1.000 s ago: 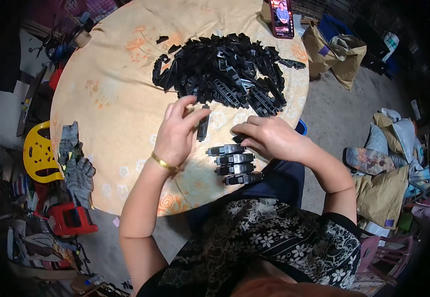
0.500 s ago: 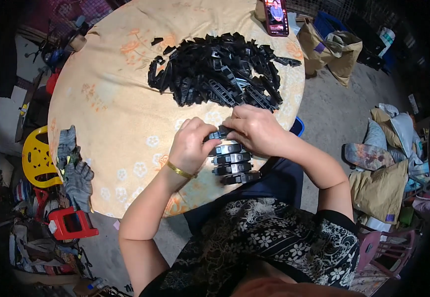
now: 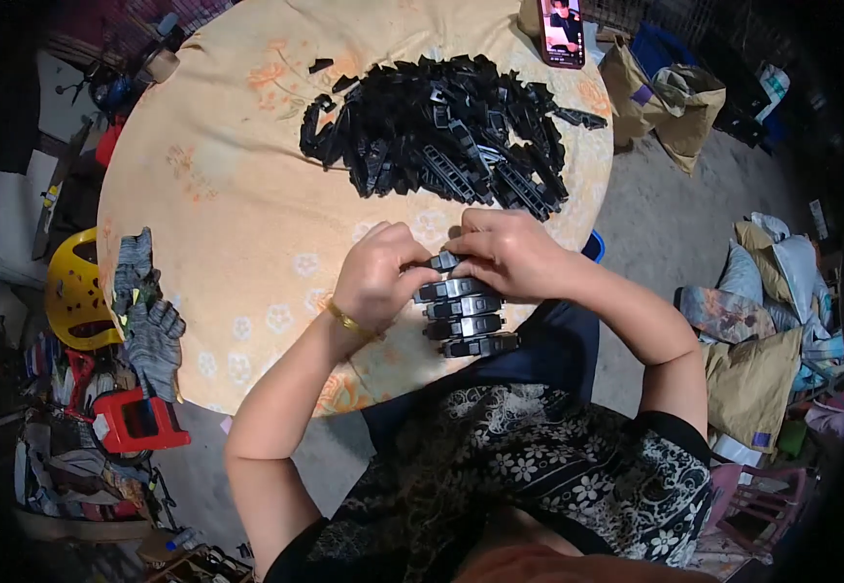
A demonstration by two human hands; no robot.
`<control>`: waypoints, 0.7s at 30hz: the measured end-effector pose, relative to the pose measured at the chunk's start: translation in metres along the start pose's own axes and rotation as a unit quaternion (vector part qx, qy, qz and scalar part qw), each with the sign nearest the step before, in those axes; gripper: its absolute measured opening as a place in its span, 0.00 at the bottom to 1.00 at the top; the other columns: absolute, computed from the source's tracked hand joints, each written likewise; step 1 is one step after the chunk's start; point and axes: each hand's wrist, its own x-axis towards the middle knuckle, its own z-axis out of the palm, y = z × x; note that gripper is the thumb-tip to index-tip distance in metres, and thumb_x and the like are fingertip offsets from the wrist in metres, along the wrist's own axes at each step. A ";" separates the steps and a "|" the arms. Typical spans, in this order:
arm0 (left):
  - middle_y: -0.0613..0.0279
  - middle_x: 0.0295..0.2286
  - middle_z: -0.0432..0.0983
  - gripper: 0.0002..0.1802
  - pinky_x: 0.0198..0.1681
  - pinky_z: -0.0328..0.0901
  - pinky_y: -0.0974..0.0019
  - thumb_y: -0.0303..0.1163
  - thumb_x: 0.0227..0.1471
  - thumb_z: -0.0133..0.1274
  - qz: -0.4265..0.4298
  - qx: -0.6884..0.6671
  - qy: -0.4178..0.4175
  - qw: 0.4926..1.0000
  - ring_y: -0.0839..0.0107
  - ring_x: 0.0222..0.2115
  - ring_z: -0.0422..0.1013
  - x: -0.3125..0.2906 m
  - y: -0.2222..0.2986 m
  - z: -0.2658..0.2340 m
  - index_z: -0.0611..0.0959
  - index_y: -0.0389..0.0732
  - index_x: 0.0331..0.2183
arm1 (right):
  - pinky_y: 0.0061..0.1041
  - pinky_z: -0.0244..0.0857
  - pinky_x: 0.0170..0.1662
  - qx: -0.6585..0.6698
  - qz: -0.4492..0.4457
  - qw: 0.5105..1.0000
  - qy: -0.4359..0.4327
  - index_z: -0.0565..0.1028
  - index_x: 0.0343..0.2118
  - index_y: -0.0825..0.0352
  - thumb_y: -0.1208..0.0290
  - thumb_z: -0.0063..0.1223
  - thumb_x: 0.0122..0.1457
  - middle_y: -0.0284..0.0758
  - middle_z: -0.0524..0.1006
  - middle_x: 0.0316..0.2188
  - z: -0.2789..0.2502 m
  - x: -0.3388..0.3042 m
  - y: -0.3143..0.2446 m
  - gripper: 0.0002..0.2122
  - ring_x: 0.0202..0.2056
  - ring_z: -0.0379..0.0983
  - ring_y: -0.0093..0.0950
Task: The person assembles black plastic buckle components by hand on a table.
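Over the tablecloth (image 3: 208,262), left hand (image 3: 380,269) and right hand (image 3: 506,251), apart a second ago, now both pinching one black part (image 3: 443,260)

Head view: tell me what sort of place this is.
Probably a cluttered home room or small workshop: black parts lie heaped on a flowered tablecloth, and brown bags rest on the grey floor.
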 end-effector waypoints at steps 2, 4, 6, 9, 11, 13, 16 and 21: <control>0.59 0.21 0.71 0.08 0.28 0.63 0.66 0.26 0.38 0.65 -0.026 -0.009 -0.022 0.999 0.65 0.25 0.69 0.000 -0.001 -0.005 0.81 0.36 0.24 | 0.32 0.66 0.30 0.006 0.001 1.000 -0.013 0.79 0.33 0.68 0.69 0.62 0.46 0.38 0.72 0.25 -0.004 0.003 0.004 0.11 0.27 0.72 0.38; 0.57 0.23 0.72 0.09 0.34 0.65 0.60 0.32 0.39 0.64 -0.063 -0.074 -0.073 0.993 0.58 0.29 0.70 0.006 -0.003 -0.012 0.82 0.38 0.22 | 0.33 0.66 0.31 0.040 -0.029 0.997 -0.067 0.79 0.33 0.67 0.65 0.60 0.50 0.39 0.74 0.25 -0.009 0.011 0.012 0.11 0.28 0.72 0.38; 0.54 0.31 0.73 0.14 0.39 0.65 0.58 0.34 0.41 0.63 -0.069 0.031 0.052 0.996 0.57 0.34 0.69 0.014 -0.011 -0.010 0.82 0.37 0.31 | 0.34 0.67 0.34 -0.031 0.021 0.998 0.041 0.79 0.33 0.66 0.63 0.60 0.51 0.39 0.75 0.27 -0.011 0.024 0.014 0.12 0.31 0.72 0.39; 0.51 0.45 0.69 0.23 0.48 0.62 0.56 0.31 0.43 0.60 -0.019 0.227 0.176 0.958 0.53 0.43 0.65 0.024 -0.030 -0.009 0.79 0.38 0.44 | 0.33 0.67 0.37 -0.142 0.034 0.978 0.150 0.79 0.32 0.68 0.63 0.60 0.50 0.39 0.75 0.30 0.001 0.054 0.016 0.13 0.35 0.71 0.38; 0.51 0.45 0.70 0.22 0.49 0.62 0.57 0.30 0.44 0.60 -0.021 0.247 0.168 0.954 0.53 0.44 0.65 0.024 -0.044 -0.008 0.79 0.38 0.44 | 0.33 0.66 0.38 -0.250 0.054 0.957 0.138 0.78 0.30 0.68 0.63 0.61 0.48 0.38 0.73 0.32 0.015 0.070 0.025 0.13 0.37 0.70 0.36; 0.53 0.44 0.73 0.19 0.49 0.63 0.57 0.28 0.44 0.60 -0.033 0.253 0.163 0.953 0.53 0.44 0.66 0.025 -0.048 -0.011 0.79 0.36 0.42 | 0.32 0.66 0.37 -0.275 0.045 0.954 0.114 0.78 0.29 0.68 0.62 0.61 0.47 0.37 0.73 0.30 0.020 0.074 0.027 0.13 0.38 0.69 0.35; 0.53 0.42 0.74 0.17 0.49 0.63 0.57 0.26 0.43 0.60 -0.011 0.265 0.154 0.952 0.53 0.43 0.66 0.024 -0.046 -0.010 0.79 0.35 0.39 | 0.30 0.64 0.36 -0.301 0.027 0.949 0.095 0.78 0.30 0.66 0.64 0.60 0.44 0.35 0.72 0.28 0.024 0.073 0.030 0.12 0.37 0.69 0.33; 0.48 0.45 0.73 0.17 0.53 0.61 0.54 0.24 0.42 0.60 0.028 0.241 0.138 0.960 0.48 0.47 0.66 0.022 -0.043 -0.004 0.77 0.34 0.38 | 0.32 0.65 0.37 -0.210 -0.017 0.968 0.140 0.77 0.35 0.68 0.70 0.58 0.49 0.37 0.73 0.30 0.016 0.056 0.027 0.11 0.35 0.71 0.35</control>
